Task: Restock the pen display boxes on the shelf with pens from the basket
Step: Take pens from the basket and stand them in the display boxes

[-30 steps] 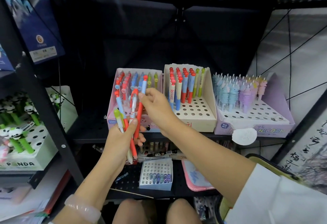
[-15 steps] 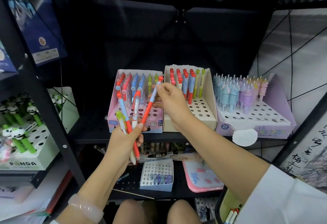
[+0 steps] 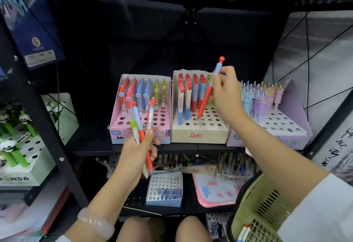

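Right hand (image 3: pixel 226 91): fingers pinch one red-and-blue pen (image 3: pixel 208 92) near its upper end, at about 2 o'clock from frame centre; the high hold leaves the lower barrel free to be steered.
Pen attitude: tilted, red knob up and to 1 o'clock, tip down at 7 o'clock, just over an open hole of the beige display box (image 3: pixel 199 134); whether the tip has entered the hole cannot be told.
Beige display box: middle box on the shelf (image 3: pixel 133 149); like pens stand in its back rows, front holes vacant, so it appears the matching home for this pen.
Left hand (image 3: pixel 136 153): fingers and thumb curled round a reserve bundle of pens (image 3: pixel 142 127), held upright in front of the pink display box (image 3: pixel 140 136) at 9 o'clock of the beige one; probably kept close so the next pen is within reach.
Purple display box (image 3: pixel 286 136): at 3 o'clock of the beige one, back rows filled with pastel pens.
Basket (image 3: pixel 254 209): at 5 o'clock, by the right forearm; a few pens (image 3: pixel 243 232) lie in it.
Progress (judgement): mid-task; many holes unfilled.
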Demonstrator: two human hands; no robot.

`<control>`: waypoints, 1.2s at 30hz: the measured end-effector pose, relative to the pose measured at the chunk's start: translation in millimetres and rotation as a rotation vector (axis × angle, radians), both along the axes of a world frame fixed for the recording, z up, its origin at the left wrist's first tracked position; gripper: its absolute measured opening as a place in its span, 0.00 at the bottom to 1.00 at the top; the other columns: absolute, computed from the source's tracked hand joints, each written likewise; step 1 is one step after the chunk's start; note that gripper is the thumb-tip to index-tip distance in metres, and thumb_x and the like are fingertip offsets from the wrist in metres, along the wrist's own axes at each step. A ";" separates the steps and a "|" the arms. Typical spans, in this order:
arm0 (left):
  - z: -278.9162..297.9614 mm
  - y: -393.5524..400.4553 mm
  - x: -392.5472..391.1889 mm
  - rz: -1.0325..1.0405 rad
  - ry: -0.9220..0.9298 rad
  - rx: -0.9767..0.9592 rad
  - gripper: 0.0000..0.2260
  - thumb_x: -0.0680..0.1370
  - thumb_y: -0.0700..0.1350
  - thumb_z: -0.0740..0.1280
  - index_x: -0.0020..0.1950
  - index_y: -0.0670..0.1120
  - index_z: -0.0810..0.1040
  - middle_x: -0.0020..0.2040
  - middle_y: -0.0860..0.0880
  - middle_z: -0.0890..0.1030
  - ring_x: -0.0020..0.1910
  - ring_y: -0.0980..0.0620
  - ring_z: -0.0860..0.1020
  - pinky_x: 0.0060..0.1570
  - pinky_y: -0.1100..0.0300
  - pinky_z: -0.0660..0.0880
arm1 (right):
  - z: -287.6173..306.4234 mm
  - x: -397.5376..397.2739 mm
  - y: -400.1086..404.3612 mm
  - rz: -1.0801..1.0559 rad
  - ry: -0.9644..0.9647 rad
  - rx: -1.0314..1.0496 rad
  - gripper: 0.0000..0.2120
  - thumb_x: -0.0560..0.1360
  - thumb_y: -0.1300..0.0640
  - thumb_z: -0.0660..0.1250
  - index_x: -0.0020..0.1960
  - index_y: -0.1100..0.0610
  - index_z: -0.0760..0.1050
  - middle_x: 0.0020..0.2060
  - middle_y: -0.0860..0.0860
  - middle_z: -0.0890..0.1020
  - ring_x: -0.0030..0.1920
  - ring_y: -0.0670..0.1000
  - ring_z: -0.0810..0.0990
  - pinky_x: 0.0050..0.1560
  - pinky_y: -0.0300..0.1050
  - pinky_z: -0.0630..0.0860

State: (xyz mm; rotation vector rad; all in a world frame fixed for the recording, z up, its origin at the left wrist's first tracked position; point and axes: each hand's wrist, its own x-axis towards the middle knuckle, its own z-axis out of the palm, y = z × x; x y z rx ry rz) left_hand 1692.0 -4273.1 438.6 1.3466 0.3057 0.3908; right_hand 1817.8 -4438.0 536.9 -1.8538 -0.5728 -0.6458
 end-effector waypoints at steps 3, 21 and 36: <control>-1.4 -5.8 2.0 -0.025 0.037 0.053 0.15 0.80 0.51 0.61 0.39 0.44 0.79 0.24 0.49 0.74 0.21 0.56 0.69 0.20 0.64 0.67 | -10.7 16.4 -12.6 -0.085 -0.032 -0.122 0.03 0.81 0.57 0.56 0.50 0.56 0.65 0.34 0.59 0.77 0.33 0.58 0.75 0.34 0.53 0.73; -6.7 -7.7 2.8 -0.038 0.053 0.075 0.14 0.80 0.49 0.60 0.40 0.42 0.78 0.26 0.47 0.74 0.22 0.55 0.71 0.22 0.64 0.68 | -24.8 36.2 -2.9 -0.142 0.006 -0.462 0.11 0.81 0.57 0.56 0.58 0.63 0.67 0.34 0.55 0.74 0.33 0.55 0.75 0.32 0.48 0.71; -8.4 -11.0 0.4 -0.079 0.053 0.103 0.16 0.79 0.51 0.61 0.41 0.41 0.79 0.24 0.48 0.73 0.25 0.55 0.72 0.22 0.61 0.69 | -41.6 27.7 9.9 -0.053 0.168 -0.591 0.09 0.80 0.55 0.60 0.53 0.61 0.70 0.40 0.56 0.80 0.39 0.56 0.80 0.41 0.49 0.77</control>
